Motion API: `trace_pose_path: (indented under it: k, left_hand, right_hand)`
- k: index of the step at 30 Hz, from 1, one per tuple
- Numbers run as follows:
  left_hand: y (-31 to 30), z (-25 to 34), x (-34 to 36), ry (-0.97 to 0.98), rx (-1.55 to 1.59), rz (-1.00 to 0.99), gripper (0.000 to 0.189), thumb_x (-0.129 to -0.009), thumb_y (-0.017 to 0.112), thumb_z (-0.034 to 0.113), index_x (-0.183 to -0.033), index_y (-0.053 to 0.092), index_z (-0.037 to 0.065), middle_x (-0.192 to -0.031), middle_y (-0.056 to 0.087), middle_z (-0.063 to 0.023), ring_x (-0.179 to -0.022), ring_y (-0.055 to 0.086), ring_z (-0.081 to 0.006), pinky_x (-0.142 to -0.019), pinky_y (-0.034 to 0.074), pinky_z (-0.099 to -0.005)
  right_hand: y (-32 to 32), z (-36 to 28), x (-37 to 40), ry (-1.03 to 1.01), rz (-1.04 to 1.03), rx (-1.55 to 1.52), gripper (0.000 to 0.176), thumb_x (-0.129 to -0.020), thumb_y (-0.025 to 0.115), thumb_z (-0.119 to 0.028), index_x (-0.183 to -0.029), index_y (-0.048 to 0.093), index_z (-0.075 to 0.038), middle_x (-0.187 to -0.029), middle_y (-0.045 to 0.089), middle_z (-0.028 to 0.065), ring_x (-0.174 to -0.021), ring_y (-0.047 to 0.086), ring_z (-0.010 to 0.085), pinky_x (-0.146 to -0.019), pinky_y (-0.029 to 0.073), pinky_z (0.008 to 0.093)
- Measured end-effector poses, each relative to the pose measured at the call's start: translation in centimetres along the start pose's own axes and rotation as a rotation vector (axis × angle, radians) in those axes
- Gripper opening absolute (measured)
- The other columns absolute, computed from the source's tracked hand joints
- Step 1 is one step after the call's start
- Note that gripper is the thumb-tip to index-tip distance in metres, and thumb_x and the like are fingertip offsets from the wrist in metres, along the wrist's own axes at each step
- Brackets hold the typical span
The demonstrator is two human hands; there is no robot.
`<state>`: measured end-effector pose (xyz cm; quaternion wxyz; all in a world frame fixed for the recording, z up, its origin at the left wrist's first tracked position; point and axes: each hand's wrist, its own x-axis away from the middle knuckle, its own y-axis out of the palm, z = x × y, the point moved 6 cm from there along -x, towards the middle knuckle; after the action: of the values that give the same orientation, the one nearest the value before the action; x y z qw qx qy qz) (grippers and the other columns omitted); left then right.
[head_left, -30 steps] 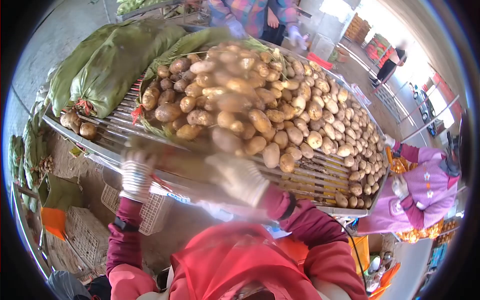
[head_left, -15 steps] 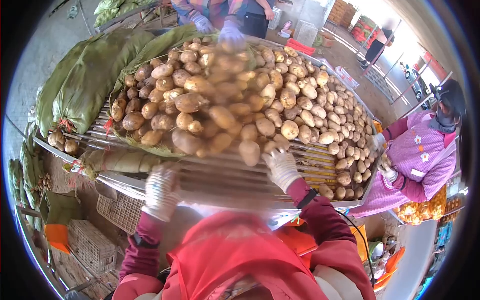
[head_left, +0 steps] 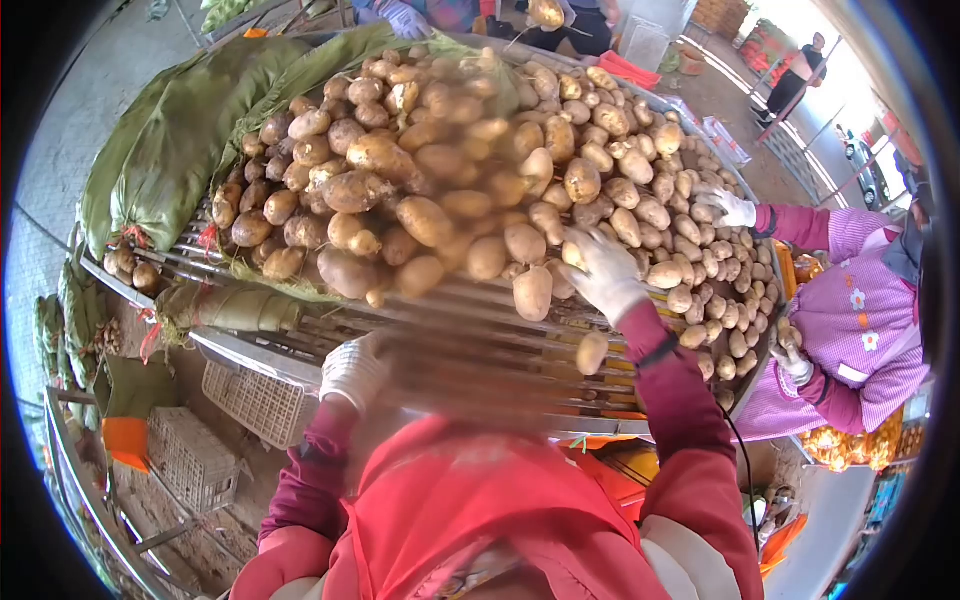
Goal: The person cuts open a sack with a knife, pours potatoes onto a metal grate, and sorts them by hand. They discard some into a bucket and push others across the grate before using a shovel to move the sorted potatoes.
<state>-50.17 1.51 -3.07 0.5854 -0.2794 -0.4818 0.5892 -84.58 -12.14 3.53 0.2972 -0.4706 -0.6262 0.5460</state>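
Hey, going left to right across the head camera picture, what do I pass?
First the green sacks → left hand → right hand → co-worker's gloved hand → co-worker's purple smock.

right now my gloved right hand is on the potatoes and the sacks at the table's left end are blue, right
Not quite: the head view shows the sacks are green, not blue. Your gloved right hand is on the potatoes, as you said.
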Motion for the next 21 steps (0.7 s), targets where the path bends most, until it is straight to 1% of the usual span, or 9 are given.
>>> trace_pose_path:
  k: [4,7,8,11,14,15,17,20,21]
  left_hand:
    - [0.2,-0.5,0.1,-0.034,0.037,0.048,0.031,-0.085,0.066,0.031,-0.108,0.071,0.011,-0.094,0.072,-0.0179,-0.09,0.069,-0.0354,-0.082,0.053,-0.0415]
    - [0.1,-0.2,0.3,-0.043,0.062,0.062,0.028,-0.085,0.065,0.028,-0.107,0.071,0.012,-0.094,0.071,-0.018,-0.09,0.068,-0.0367,-0.081,0.053,-0.0432]
    - [-0.1,-0.1,0.3,-0.05,0.04,0.048,0.026,-0.086,0.064,0.026,-0.107,0.07,0.012,-0.097,0.071,-0.0174,-0.092,0.067,-0.0373,-0.083,0.053,-0.0439]
    - [-0.1,0.0,0.3,-0.047,0.02,0.056,0.025,-0.087,0.063,0.027,-0.105,0.069,0.012,-0.098,0.071,-0.0169,-0.093,0.066,-0.0383,-0.083,0.052,-0.0453]
    - [0.1,0.0,0.3,-0.031,0.003,0.049,0.027,-0.087,0.063,0.03,-0.105,0.069,0.011,-0.095,0.071,-0.0176,-0.092,0.067,-0.038,-0.082,0.052,-0.0448]
    - [0.0,-0.1,0.1,-0.029,0.001,0.043,0.029,-0.088,0.063,0.032,-0.106,0.07,0.011,-0.094,0.071,-0.0185,-0.091,0.067,-0.038,-0.082,0.052,-0.0445]
    - [0.0,0.0,0.0,-0.034,-0.004,0.038,0.031,-0.088,0.063,0.034,-0.106,0.07,0.01,-0.092,0.071,-0.0193,-0.091,0.068,-0.0378,-0.082,0.052,-0.0444]
    - [-0.2,0.2,-0.1,-0.03,-0.042,0.044,0.031,-0.088,0.063,0.035,-0.105,0.07,0.011,-0.093,0.071,-0.0192,-0.091,0.068,-0.0373,-0.081,0.052,-0.0452]
    - [-0.2,0.2,0.0,-0.028,-0.051,0.055,0.031,-0.088,0.063,0.036,-0.105,0.07,0.011,-0.093,0.071,-0.0191,-0.091,0.068,-0.0372,-0.081,0.052,-0.0454]
  right_hand:
    - [5.2,-2.4,-6.6,-0.098,-0.234,0.179,0.068,-0.08,0.075,-0.033,-0.138,0.048,-0.011,-0.143,0.049,0.0135,-0.137,0.041,0.0311,-0.106,0.043,0.0445]
    - [8.1,-0.6,-7.9,-0.13,-0.164,0.115,0.071,-0.077,0.078,-0.035,-0.138,0.049,-0.01,-0.143,0.049,0.0133,-0.136,0.043,0.0316,-0.107,0.042,0.0447]
    - [7.7,0.0,-8.0,-0.09,-0.235,0.078,0.072,-0.075,0.079,-0.035,-0.136,0.051,-0.01,-0.143,0.049,0.014,-0.135,0.044,0.0319,-0.108,0.042,0.0449]
    - [6.0,1.5,-5.8,-0.211,-0.169,0.041,0.058,-0.073,0.079,-0.031,-0.124,0.062,-0.01,-0.129,0.06,0.0146,-0.119,0.058,0.0329,-0.097,0.05,0.0451]
    - [4.3,5.1,-3.1,-0.009,-0.246,0.098,0.035,-0.075,0.077,-0.023,-0.106,0.069,-0.009,-0.111,0.066,0.0165,-0.103,0.064,0.0335,-0.09,0.052,0.0448]
    - [5.0,7.3,-2.2,-0.045,-0.182,0.019,0.029,-0.077,0.073,-0.02,-0.103,0.069,-0.01,-0.103,0.067,0.0169,-0.098,0.065,0.0333,-0.086,0.053,0.0458]
    - [2.0,6.0,-0.2,0.098,-0.303,0.101,0.021,-0.08,0.068,-0.019,-0.099,0.071,-0.011,-0.096,0.068,0.0173,-0.097,0.066,0.0324,-0.083,0.053,0.0466]
    - [-0.5,1.2,-0.1,0.196,-0.351,0.259,0.019,-0.081,0.063,-0.018,-0.096,0.07,-0.009,-0.092,0.068,0.0171,-0.096,0.065,0.0334,-0.081,0.052,0.0469]
    - [0.8,0.7,-0.2,-0.058,-0.026,0.209,0.023,-0.08,0.062,-0.017,-0.1,0.068,-0.006,-0.09,0.068,0.0173,-0.09,0.065,0.0352,-0.078,0.052,0.0469]
